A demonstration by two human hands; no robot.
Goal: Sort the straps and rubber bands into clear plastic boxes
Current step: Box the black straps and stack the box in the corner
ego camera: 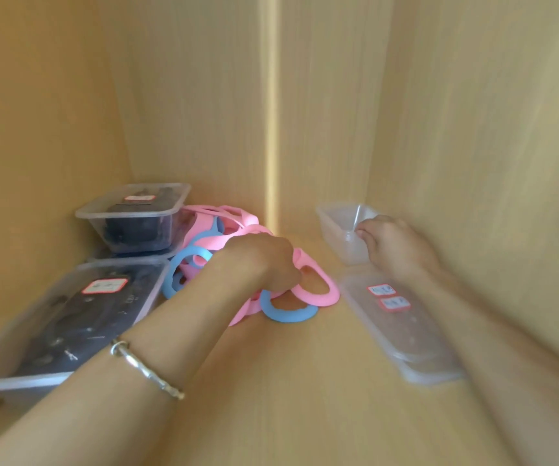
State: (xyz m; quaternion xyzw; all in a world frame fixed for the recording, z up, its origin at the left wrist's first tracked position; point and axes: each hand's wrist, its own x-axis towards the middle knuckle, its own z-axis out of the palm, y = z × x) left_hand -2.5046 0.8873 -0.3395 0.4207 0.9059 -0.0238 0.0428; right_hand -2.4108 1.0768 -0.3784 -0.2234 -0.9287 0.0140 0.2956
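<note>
Left hand (pixel 264 260) curls around tangled pink and blue bands (pixel 237 227) mid-shelf. At three o'clock, right hand (pixel 396 243) grips the rim of an empty clear box (pixel 335 227) (lid (pixel 406 334) beside it). Gathering step, likely; next, the bands need lifting clear into that box.

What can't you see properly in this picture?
Head view only:
- Labels on the lid: blurred, words unreadable.
- Dark stuff in the left boxes: blurred behind plastic, cannot tell what.
- Left hand in the bands: fingertips hidden under it, so which band it grips is unclear.
- Right hand on the empty box: fingertips blurred by motion.
</note>
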